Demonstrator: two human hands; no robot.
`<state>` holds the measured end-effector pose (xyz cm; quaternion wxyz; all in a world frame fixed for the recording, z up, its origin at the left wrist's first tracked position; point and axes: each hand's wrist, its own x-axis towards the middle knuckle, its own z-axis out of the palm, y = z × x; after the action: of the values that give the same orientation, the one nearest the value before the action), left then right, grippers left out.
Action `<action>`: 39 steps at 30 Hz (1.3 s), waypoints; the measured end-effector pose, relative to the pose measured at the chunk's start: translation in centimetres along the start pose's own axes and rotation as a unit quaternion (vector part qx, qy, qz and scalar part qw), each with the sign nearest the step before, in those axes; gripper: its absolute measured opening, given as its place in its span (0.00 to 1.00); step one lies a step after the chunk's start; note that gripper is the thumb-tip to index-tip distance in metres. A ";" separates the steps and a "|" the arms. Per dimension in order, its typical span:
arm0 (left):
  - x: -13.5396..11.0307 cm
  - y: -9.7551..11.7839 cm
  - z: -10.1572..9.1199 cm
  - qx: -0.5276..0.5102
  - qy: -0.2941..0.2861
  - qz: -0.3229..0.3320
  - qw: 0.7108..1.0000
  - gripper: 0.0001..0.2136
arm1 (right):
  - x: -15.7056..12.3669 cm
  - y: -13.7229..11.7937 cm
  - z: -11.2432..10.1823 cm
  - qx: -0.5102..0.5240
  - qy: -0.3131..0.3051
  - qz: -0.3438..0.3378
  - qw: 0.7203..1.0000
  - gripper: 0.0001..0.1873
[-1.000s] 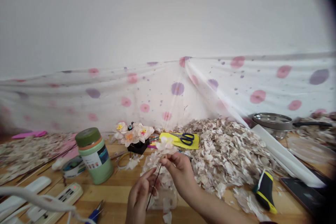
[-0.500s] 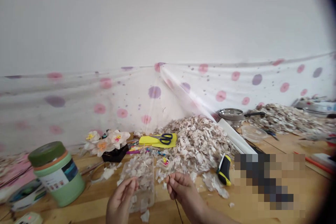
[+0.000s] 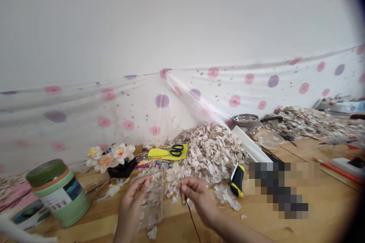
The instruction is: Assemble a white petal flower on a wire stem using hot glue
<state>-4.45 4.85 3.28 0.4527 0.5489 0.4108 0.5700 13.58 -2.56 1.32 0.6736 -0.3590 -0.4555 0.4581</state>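
Observation:
My right hand [image 3: 196, 196] is closed, thumb and fingers pinching a thin dark stem [image 3: 191, 216] that runs down toward the table's front edge. Just above those fingertips shows a pale petalled flower [image 3: 174, 174]; whether it sits on the stem I cannot tell. My left hand [image 3: 134, 197] is closed too, its thumb and fingertips together; anything between them is too small to make out. It is held over the left side of a clear plastic tray [image 3: 162, 212] with thin whitish petal-like flakes in it.
Behind lies a large heap of pale flakes [image 3: 213, 148]. Scissors [image 3: 176, 150] rest on a yellow sheet [image 3: 158, 153]. Finished-looking flowers [image 3: 121, 153] and a green jar [image 3: 61, 193] stand left. A yellow-black cutter [image 3: 237, 182] lies right. A blurred white object [image 3: 25, 231] shows bottom left.
The view has shifted slightly. Both hands stay close in place, still pinched. Pale petals now show above my right fingertips, where a small pink-and-yellow centre showed. A white object has appeared bottom left.

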 end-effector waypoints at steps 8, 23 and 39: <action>1.4 8.2 2.9 -0.068 -0.017 0.173 0.982 0.08 | 5.0 -7.6 -0.3 -0.402 0.092 -0.383 0.827 0.11; 0.3 7.9 6.3 -0.054 -0.019 0.193 0.980 0.08 | 4.8 -6.6 1.6 -0.393 -0.012 -0.385 0.835 0.15; 2.7 7.4 4.6 0.198 -0.069 0.512 0.833 0.11 | 5.7 -5.3 1.0 -0.297 0.020 -0.274 0.915 0.11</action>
<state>-0.32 5.42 11.40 0.0053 0.7965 0.1425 0.5876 15.15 1.19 7.99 0.6442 -0.4128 -0.6372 0.0919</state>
